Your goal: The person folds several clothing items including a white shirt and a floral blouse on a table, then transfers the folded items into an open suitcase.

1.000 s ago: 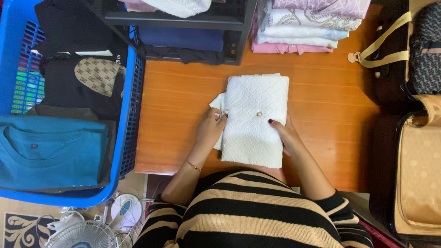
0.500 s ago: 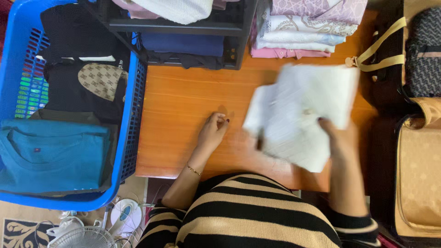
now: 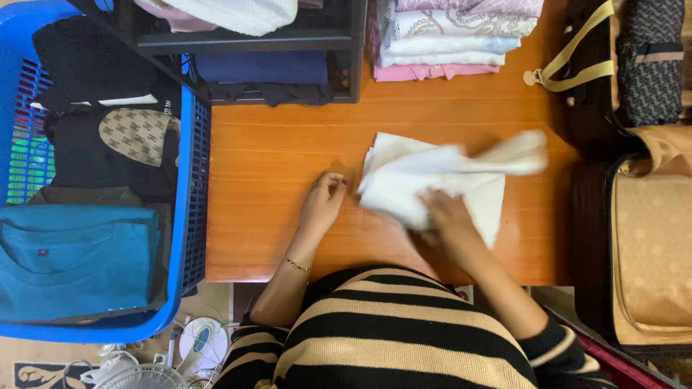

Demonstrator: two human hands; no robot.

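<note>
Near edge, left hand (image 3: 322, 204): I see fingers curled loosely, resting on the wooden table (image 3: 288, 151), holding nothing.
Mid-table, right hand (image 3: 445, 216): I see it gripping the white cloth (image 3: 425, 180), blurred.
Far edge: folded clothes stack (image 3: 447, 43).

Person, seen from above: wore a knitted top with broad horizontal stripes, black alternating with tan, across the torso and both sleeves. Sleeves were pushed up the forearms, leaving the wrists bare. Left hand (image 3: 322, 202): thin gold chain bracelet (image 3: 295, 264) at the wrist, dark polish on the fingernails. Right hand (image 3: 447, 216): blurred, no jewellery discernible.
</note>
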